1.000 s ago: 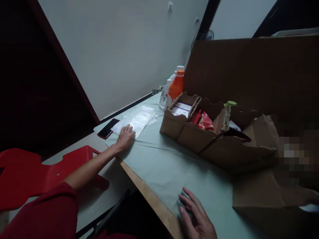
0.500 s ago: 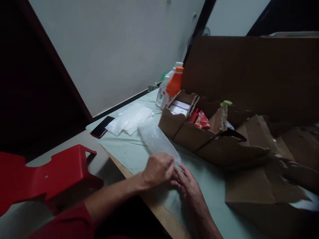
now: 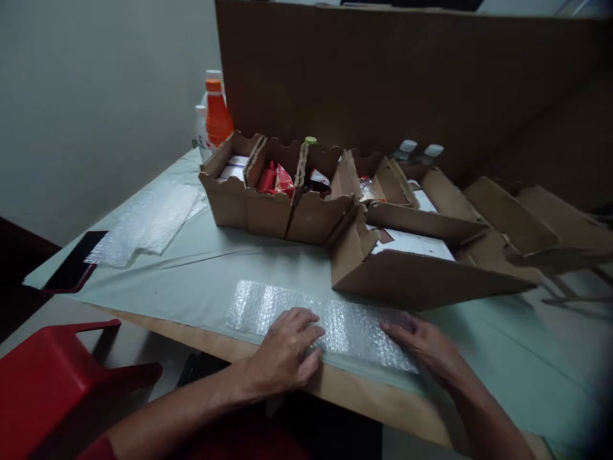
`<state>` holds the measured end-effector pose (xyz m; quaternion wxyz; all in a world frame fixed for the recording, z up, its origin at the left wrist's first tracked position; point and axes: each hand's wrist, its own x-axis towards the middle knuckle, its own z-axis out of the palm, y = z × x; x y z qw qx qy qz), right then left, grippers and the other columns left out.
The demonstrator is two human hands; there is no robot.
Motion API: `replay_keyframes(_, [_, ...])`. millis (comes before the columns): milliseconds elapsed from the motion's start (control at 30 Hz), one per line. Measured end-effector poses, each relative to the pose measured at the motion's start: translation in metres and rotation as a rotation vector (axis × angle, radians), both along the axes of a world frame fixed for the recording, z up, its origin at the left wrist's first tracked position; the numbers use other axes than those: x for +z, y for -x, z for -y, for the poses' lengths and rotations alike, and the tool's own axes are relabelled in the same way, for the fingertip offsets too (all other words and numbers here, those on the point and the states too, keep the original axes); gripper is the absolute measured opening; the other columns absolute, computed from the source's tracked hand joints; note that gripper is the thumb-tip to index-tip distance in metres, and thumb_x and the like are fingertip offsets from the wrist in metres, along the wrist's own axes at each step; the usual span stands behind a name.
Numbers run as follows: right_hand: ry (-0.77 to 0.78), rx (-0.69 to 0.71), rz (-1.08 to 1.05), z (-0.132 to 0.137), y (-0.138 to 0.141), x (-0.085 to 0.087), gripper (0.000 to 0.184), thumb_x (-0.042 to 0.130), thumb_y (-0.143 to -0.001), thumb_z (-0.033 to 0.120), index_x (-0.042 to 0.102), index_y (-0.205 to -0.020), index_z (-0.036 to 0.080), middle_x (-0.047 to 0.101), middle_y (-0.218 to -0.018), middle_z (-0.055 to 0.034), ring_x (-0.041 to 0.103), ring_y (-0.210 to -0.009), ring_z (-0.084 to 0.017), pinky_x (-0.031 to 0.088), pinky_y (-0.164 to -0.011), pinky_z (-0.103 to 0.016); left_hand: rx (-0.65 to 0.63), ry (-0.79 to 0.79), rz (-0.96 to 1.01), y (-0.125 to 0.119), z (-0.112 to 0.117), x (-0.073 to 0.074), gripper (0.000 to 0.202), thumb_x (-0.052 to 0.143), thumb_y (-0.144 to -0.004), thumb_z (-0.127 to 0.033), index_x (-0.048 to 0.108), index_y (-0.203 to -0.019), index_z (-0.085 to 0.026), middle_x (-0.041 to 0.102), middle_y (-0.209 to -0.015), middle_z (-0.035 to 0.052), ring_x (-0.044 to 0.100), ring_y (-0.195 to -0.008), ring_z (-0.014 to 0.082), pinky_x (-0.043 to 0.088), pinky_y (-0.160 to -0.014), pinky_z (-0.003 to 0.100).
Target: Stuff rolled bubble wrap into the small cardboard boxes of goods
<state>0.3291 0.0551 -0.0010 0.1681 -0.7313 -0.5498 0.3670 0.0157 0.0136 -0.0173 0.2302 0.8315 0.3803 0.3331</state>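
Bubble wrap (image 3: 347, 326) has turned, left hand (image 3: 288, 348) spread atop, right hand (image 3: 426, 345) with unclear grip.

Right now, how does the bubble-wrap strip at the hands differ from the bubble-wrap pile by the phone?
The strip is one long band; the pile looks like overlapping sheets. The left hand rests on the strip, the right hand at its end; the pile lies untouched by the phone. Both are see-through bubble wrap.

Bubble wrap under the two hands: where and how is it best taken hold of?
I would pinch the bubble wrap strip by its left end, coming from the left: the strip lies long and flat on the table, and that end reaches beyond the left hand.
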Motion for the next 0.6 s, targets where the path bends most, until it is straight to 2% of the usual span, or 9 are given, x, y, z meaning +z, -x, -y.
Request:
replay_keyframes(67, [-0.146,-0.075,0.342,0.011,-0.013,0.001,0.055,0.059,-0.075,0.056,0.072,-0.106,0.012,0.074,-0.097,-0.0168,0.068,-0.09,-0.037,0.052,-0.079,-0.048,-0.031,-0.04,-0.122,-0.007,-0.006,-0.008,0.039,0.059,-0.082,-0.015,0.064,-0.12,-0.013,0.062,-0.134,0.0191,0.054,-0.13,0.0351,0.049,-0.105,0.053])
replay_keyframes(133, [-0.378,-0.088,0.565,0.022,-0.002,-0.003,0.054,0.052,-0.083,0.051,0.069,-0.114,0.009,0.072,-0.108,-0.021,0.066,-0.099,-0.04,0.05,-0.085,-0.054,-0.027,-0.063,-0.199,-0.012,-0.012,-0.015,0.047,0.056,-0.082,-0.012,0.058,-0.129,-0.012,0.057,-0.142,0.0201,0.048,-0.137,0.0361,0.047,-0.108,0.056])
replay_keyframes(200, [-0.586,0.055,0.58,0.03,0.031,-0.014,0.045,0.044,-0.092,0.041,0.068,-0.118,0.011,0.07,-0.119,-0.0204,0.063,-0.109,-0.037,0.048,-0.093,-0.054,0.005,-0.077,-0.225,-0.017,-0.019,-0.023,0.054,0.051,-0.084,-0.01,0.05,-0.138,-0.013,0.053,-0.147,0.0194,0.044,-0.142,0.034,0.044,-0.112,0.055])
replay_keyframes(233, [-0.626,0.196,0.524,0.032,0.054,-0.021,0.04,0.041,-0.095,0.034,0.068,-0.119,0.015,0.069,-0.123,-0.0174,0.063,-0.113,-0.033,0.048,-0.097,-0.051,0.016,-0.085,-0.236,-0.018,-0.022,-0.027,0.058,0.049,-0.085,-0.009,0.046,-0.142,-0.013,0.051,-0.15,0.019,0.041,-0.144,0.0327,0.042,-0.114,0.054])
replay_keyframes(300, [-0.645,0.439,0.433,0.031,0.1,-0.037,0.043,0.041,-0.094,0.019,0.063,-0.131,0.019,0.062,-0.139,-0.0133,0.056,-0.127,-0.029,0.045,-0.105,-0.048,0.018,-0.106,-0.285,-0.019,-0.028,-0.034,0.061,0.046,-0.088,-0.011,0.039,-0.149,-0.012,0.049,-0.152,0.019,0.039,-0.147,0.0306,0.04,-0.116,0.052])
replay_keyframes(333, [-0.643,0.512,0.412,0.029,0.118,-0.045,0.049,0.04,-0.092,0.014,0.058,-0.138,0.017,0.059,-0.143,-0.0132,0.051,-0.134,-0.027,0.042,-0.109,-0.047,0.016,-0.112,-0.332,-0.015,-0.03,-0.038,0.061,0.046,-0.09,-0.014,0.037,-0.15,-0.011,0.048,-0.153,0.0195,0.039,-0.147,0.0304,0.038,-0.118,0.052])
replay_keyframes(400, [-0.647,0.564,0.42,0.028,0.135,-0.058,0.052,0.042,-0.093,0.016,0.052,-0.145,0.016,0.053,-0.15,-0.0128,0.044,-0.141,-0.027,0.038,-0.114,-0.046,0.026,-0.112,-0.455,0.001,-0.034,-0.042,0.059,0.047,-0.096,-0.027,0.036,-0.151,-0.011,0.045,-0.155,0.0206,0.038,-0.147,0.0316,0.033,-0.12,0.053])
replay_keyframes(467, [-0.652,0.537,0.471,0.033,0.122,-0.067,0.052,0.046,-0.097,0.026,0.048,-0.148,0.017,0.05,-0.153,-0.0127,0.042,-0.142,-0.028,0.036,-0.115,-0.048,0.059,-0.104,-0.575,0.03,-0.035,-0.043,0.063,0.048,-0.098,-0.043,0.036,-0.152,-0.013,0.036,-0.16,0.0204,0.032,-0.15,0.033,0.025,-0.122,0.055])
replay_keyframes(600, [-0.625,0.369,0.611,0.06,0.042,-0.069,0.053,0.042,-0.1,0.038,0.048,-0.147,0.014,0.052,-0.149,-0.0162,0.046,-0.138,-0.032,0.038,-0.11,-0.051,0.177,-0.088,-0.699,0.101,-0.032,-0.041,0.062,0.044,-0.1,-0.049,0.035,-0.154,-0.021,0.029,-0.164,0.0172,0.026,-0.153,0.0337,0.023,-0.122,0.057])
